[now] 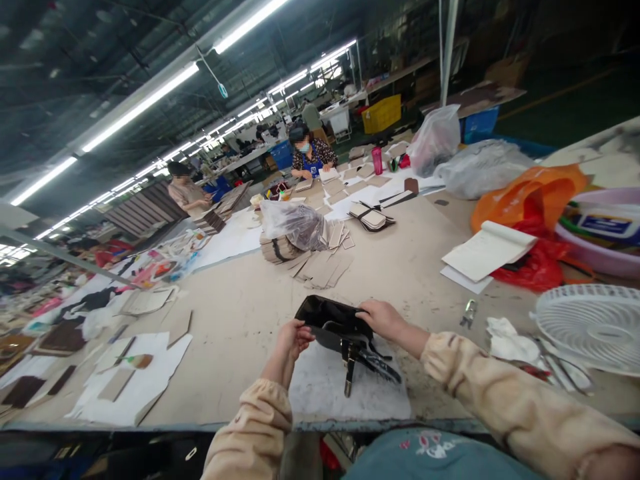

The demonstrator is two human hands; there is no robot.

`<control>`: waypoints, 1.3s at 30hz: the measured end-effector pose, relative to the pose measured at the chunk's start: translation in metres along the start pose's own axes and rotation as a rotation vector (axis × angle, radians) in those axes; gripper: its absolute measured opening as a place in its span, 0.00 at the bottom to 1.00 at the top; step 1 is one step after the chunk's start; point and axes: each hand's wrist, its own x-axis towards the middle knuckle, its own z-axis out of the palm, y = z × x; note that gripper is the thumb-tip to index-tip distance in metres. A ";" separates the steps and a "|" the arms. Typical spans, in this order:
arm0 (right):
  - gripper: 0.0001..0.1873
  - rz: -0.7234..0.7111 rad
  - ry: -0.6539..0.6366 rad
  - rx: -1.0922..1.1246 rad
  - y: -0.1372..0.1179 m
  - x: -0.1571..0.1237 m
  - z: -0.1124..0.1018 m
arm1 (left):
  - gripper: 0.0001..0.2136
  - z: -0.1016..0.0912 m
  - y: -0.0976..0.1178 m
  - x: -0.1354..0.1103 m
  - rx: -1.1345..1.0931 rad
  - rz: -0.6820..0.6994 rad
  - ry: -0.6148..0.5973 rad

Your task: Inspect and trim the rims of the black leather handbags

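Observation:
A small black handbag (333, 333) with metal fittings is held just above a white sheet (320, 393) at the table's near edge. Its top gapes, showing a dark inside. My left hand (293, 340) pinches the bag's left rim between thumb and fingers. On the far right rim, my right hand (383, 319) grips with the thumb over the edge. A strap with a metal end (349, 377) hangs down the front. Beside it, a dark piece in clear wrapping (380, 367) lies against the bag's right side.
Stacked card pieces (280, 248) under a plastic bag stand ahead. To the right are a notepad (487, 250), a snap tool (469, 313), scissors (563, 363) and a white plastic basket (593, 327). A glue bottle (140, 361) lies on paper at left. Co-workers (313, 157) sit across the table.

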 end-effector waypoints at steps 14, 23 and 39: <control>0.15 -0.193 -0.085 -0.009 0.021 0.020 0.001 | 0.17 -0.021 -0.034 -0.072 0.418 0.501 -0.069; 0.14 -0.128 -0.059 -0.008 0.013 0.017 -0.004 | 0.16 0.022 0.010 -0.030 1.098 0.821 0.176; 0.15 -0.080 0.001 0.013 0.006 0.012 0.003 | 0.10 0.020 -0.005 0.015 1.032 1.238 0.172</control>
